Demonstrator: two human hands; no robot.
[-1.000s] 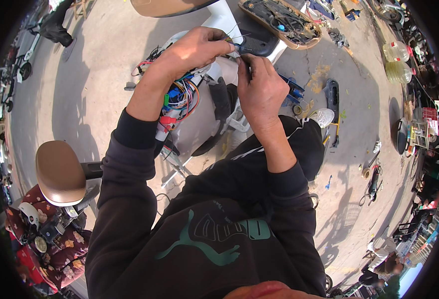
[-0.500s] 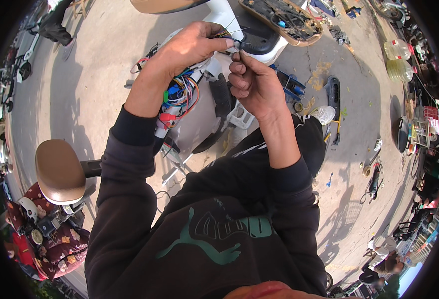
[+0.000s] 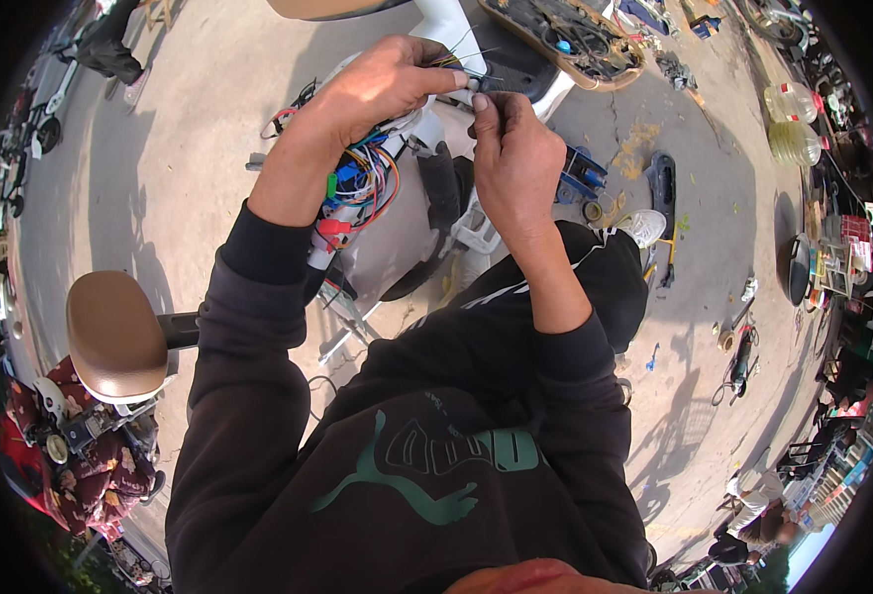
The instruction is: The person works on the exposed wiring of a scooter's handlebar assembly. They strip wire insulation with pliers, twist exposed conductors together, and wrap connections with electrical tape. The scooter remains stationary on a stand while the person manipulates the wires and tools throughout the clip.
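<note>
My left hand (image 3: 382, 89) is closed in a pinch on thin wires (image 3: 448, 61), whose loose ends stick out past its fingertips. Just to the right, my right hand (image 3: 520, 153) has its thumb and forefinger pressed together close to the left fingertips; what lies between them is too small to make out. Both hands are over the white frame (image 3: 446, 30) of a scooter. Beneath my left wrist hangs a bundle of coloured wires (image 3: 382, 183) with a green connector (image 3: 331, 186), a blue connector (image 3: 349, 176) and a red connector (image 3: 334, 227).
A brown padded seat (image 3: 114, 337) juts in at the left. An upturned tray-like part (image 3: 565, 45) lies beyond my right hand. On the ground at right are a long black part (image 3: 662, 183), tools (image 3: 743, 351) and plastic bottles (image 3: 795, 144). Another person's legs (image 3: 109, 54) show at upper left.
My right hand has turned over, so its back now shows instead of its curled fingers. The left hand keeps its pinch and has shifted only slightly.
</note>
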